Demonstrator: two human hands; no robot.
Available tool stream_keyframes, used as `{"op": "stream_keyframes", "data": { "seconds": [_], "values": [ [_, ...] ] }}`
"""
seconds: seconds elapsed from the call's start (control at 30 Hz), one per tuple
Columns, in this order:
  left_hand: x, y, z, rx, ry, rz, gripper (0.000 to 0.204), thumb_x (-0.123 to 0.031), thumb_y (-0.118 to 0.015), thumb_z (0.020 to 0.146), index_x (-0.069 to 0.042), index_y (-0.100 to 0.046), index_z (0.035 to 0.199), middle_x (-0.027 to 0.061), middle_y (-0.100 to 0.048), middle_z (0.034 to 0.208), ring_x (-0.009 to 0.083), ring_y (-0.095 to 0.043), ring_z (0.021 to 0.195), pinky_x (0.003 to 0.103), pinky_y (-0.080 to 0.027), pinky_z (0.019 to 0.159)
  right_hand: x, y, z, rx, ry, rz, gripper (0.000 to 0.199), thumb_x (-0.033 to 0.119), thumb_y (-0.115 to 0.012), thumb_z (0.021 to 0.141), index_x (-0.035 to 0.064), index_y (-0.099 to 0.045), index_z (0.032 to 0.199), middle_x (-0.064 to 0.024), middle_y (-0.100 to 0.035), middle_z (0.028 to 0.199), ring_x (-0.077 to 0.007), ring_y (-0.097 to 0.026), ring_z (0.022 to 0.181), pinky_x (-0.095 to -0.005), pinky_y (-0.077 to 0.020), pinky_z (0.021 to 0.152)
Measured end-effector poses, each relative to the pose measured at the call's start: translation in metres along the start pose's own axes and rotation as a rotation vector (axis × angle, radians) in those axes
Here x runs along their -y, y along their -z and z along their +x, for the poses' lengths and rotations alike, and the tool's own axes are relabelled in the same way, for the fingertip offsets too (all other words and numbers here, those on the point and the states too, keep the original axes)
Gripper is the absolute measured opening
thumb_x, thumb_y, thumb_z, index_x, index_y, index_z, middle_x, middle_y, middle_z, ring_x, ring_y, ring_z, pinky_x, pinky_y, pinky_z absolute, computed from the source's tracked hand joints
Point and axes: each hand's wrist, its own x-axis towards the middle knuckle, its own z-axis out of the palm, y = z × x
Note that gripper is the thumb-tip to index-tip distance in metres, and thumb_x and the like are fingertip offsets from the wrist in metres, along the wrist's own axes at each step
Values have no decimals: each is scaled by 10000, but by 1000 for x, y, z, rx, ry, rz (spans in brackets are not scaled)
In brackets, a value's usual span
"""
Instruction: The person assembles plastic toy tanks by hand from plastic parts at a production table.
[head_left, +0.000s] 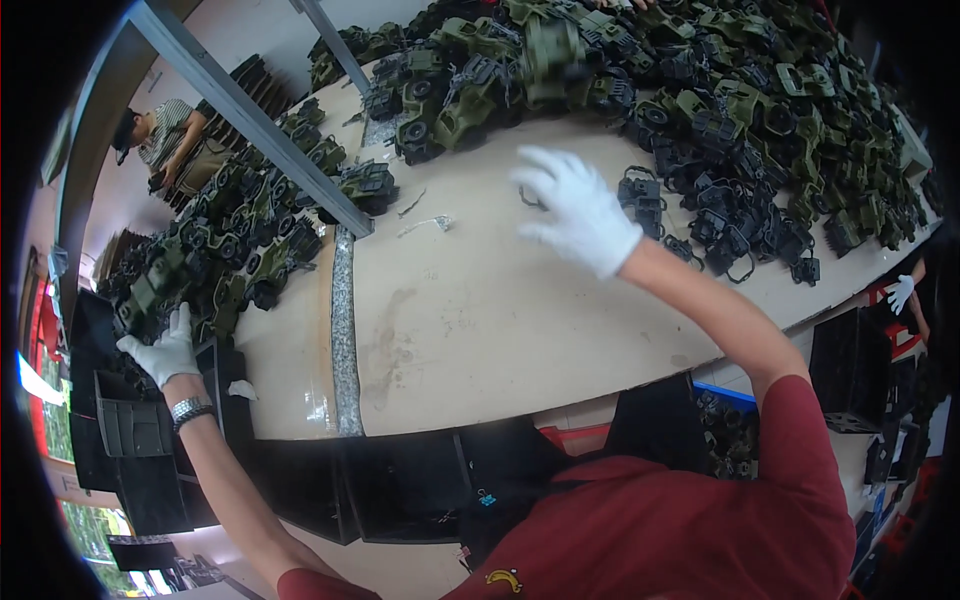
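Note:
My left hand (pixel 165 352), in a white glove, reaches over the table's left end with thumb and fingers apart. Its fingertips are at the edge of a pile of dark green toy vehicles (pixel 165 278); whether they touch one is hard to see. My right hand (pixel 583 212), also white-gloved and slightly blurred, hovers over the middle of the table with its fingers spread. A small dark loop-shaped piece (pixel 530 198) shows between those fingers, apparently not gripped. Beside that hand lie black toy parts (pixel 643 198) with thin loops.
Green and black toy vehicles (pixel 745 110) are heaped along the far and right sides of the beige table (pixel 480 330). A grey metal post (pixel 250 120) rises at the left. Black crates (pixel 135 415) stand by the left edge. Another person (pixel 170 145) is behind the left pile.

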Motion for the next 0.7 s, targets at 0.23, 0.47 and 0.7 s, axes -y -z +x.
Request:
{"op": "stream_keyframes", "data": {
  "seconds": [0.23,0.47,0.7],
  "values": [
    [166,3,-125,484,-26,872,634,-356,-718,912,34,-510,1366,166,-554,1306,273,-561,1189,420,-494,982,-58,-24,94,-426,80,-262,409,199,-759,762,131,-631,1145,-50,-621,1095,-274,-604,946,-416,-495,769],
    [268,48,-223,792,379,892,428,-71,-720,898,54,-553,1272,139,-630,1194,173,-610,1048,302,-507,911,-115,-17,82,505,-394,-125,1068,454,-857,646,147,-345,1532,-182,-543,1392,-390,-504,1285,-450,-442,1045],
    [271,46,-291,788,572,814,343,-107,-678,939,51,-584,1228,116,-671,1067,136,-632,914,272,-523,821,-92,-15,51,663,-435,-33,1017,236,-816,649,164,-338,1544,-192,-623,1288,-379,-638,1062,-444,-501,940]
  ]
}}
